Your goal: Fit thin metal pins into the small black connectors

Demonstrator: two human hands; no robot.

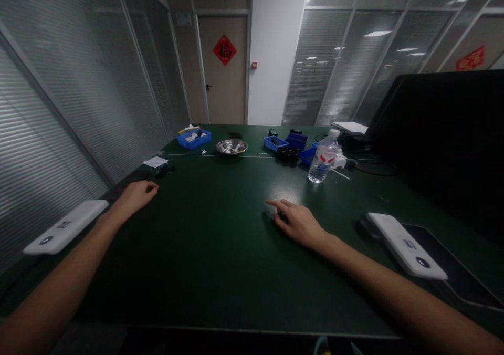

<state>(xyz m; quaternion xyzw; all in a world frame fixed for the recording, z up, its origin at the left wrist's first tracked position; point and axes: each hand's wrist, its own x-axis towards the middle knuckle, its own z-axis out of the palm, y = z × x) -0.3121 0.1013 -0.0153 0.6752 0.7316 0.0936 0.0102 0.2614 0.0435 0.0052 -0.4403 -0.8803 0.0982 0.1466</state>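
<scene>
In the head view, find the upright water bottle at one o'clock from the half-curled right hand, nearer than the left hand, loosely rounded, seemingly empty. Cannot tell about any grip on the right.

A dark green counter stretches across the lower frame. Beyond it, upper centre-left, I see a wooden door bearing a red diamond sign, then a white wall. A slatted-blind partition runs down the left; at upper right, glass panels catch bright light reflections.
</scene>
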